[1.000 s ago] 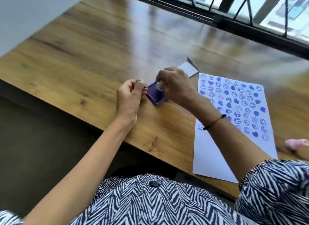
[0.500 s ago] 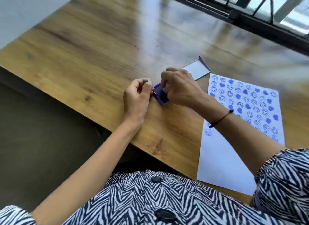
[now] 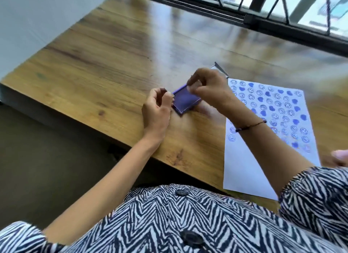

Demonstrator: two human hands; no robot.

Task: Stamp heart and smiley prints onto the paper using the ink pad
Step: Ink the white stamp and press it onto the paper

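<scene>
A purple ink pad (image 3: pixel 185 103) lies open on the wooden table (image 3: pixel 113 60), with its lid (image 3: pixel 221 69) folded back behind it. My right hand (image 3: pixel 209 87) hovers over the pad's far end and pinches a small pale stamp (image 3: pixel 189 88) in its fingertips; the stamp is blurred. My left hand (image 3: pixel 156 109) is curled, with its fingertips against the pad's left edge. To the right lies white paper (image 3: pixel 244 168) with several rows of blue heart and smiley prints (image 3: pixel 278 109). My right forearm crosses the paper's left side.
A pink blurred thing (image 3: pixel 339 156) sits at the right frame edge by the paper. A dark window frame with bars (image 3: pixel 263 21) runs along the table's far side. The table's near edge (image 3: pixel 131 141) drops off toward my lap.
My right hand has lifted off the ink pad, and most of the purple surface now shows. My left hand stays at the pad's left edge. The view has shifted slightly.
</scene>
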